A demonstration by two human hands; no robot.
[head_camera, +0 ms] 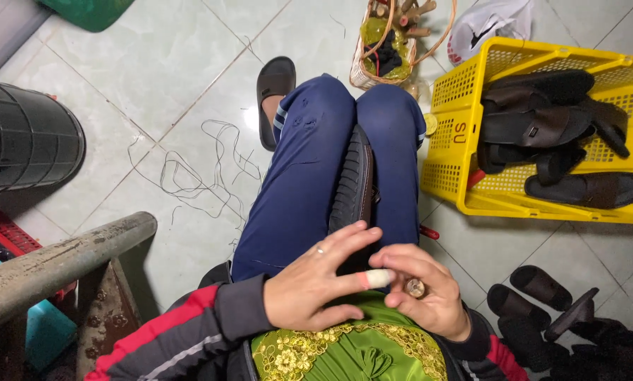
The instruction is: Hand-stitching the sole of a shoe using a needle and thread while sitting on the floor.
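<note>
1. Seated person, view down onto lap. A dark sandal sole stands on edge, wedged between the knees in blue trousers, its near end just under the hands.
2. Left hand: fingers spread and relaxed, gripping nothing; a ring on one finger, a white wrap on one fingertip. That wrapped tip touches the right hand.
3. Right hand: curled, pinching a small round brownish object between thumb and fingers. What the object is cannot be told.
4. Both hands sit over the lap, just nearer the body than the sole; whether the left fingers touch it is unclear.
5. Yellow plastic crate on the tile floor, just to the person's right: holds a pile of dark brown sandals, straps tangled.
6. Small woven basket beyond the knees: wooden pieces and something yellowish inside.
7. Loose dark thread strewn on the tiles to the left. More dark sandals lie on the floor lower right. A black ribbed bin stands far left.
</note>
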